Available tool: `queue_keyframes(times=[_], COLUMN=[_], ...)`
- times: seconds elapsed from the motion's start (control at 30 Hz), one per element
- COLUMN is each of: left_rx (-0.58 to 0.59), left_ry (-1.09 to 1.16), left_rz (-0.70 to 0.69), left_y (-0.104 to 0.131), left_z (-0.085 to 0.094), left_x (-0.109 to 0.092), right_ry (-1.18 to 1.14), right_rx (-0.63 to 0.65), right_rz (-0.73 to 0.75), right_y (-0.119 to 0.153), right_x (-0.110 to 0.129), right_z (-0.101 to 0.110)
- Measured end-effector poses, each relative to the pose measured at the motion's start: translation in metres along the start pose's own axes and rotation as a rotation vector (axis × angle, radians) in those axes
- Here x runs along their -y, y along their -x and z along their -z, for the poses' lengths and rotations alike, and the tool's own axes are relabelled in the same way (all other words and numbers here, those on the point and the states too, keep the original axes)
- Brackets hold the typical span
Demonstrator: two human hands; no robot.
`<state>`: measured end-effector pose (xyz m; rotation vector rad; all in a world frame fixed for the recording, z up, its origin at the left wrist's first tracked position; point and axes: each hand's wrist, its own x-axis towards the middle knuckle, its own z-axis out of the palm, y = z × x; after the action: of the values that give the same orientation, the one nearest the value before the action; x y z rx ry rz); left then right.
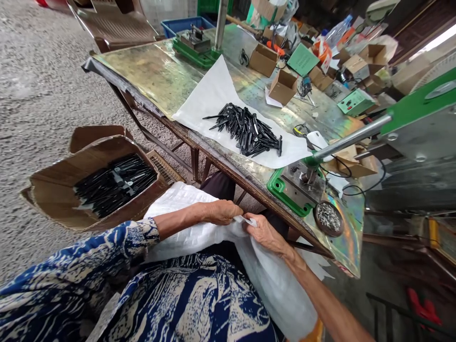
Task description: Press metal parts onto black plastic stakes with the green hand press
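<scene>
A white foam sheet point(185, 199) lies across my lap, gathered between my two hands. My left hand point(223, 212) is closed on its edge, and close beside it my right hand point(264, 232) pinches the same sheet. On the table in front, a second white sheet point(208, 90) carries a heap of black pen-like pieces point(247, 128); their exact kind is too small to tell. To my left stands an open cardboard box point(53, 185) holding many similar black pieces point(114, 185), some bundled with a pale band.
A green-based hand press point(285, 190) and a round dish of small metal parts point(329, 218) stand at the table's near right. Another press point(199, 47) sits at the far edge. Small cardboard boxes point(262, 59) and clutter cover the back. A brown chair point(114, 23) stands beyond.
</scene>
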<state>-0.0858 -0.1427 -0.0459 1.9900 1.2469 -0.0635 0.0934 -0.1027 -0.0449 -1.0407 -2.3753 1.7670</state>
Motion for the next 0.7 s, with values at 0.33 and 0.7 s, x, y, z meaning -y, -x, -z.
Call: queue_keyframes(times=[0.33,0.7], left_rx=[-0.084,-0.222], left_ry=[0.224,1.077], left_rz=[-0.055,-0.173], left_y=[0.001,-0.001], left_z=[-0.005,-0.03], left_x=[0.007,0.018], right_ry=[-0.231,0.263], right_rx=[0.011,-0.224], right_rz=[-0.089,0.36], right_y=[-0.003,0.013], right_x=[-0.009,-0.008], right_z=[-0.014,-0.023])
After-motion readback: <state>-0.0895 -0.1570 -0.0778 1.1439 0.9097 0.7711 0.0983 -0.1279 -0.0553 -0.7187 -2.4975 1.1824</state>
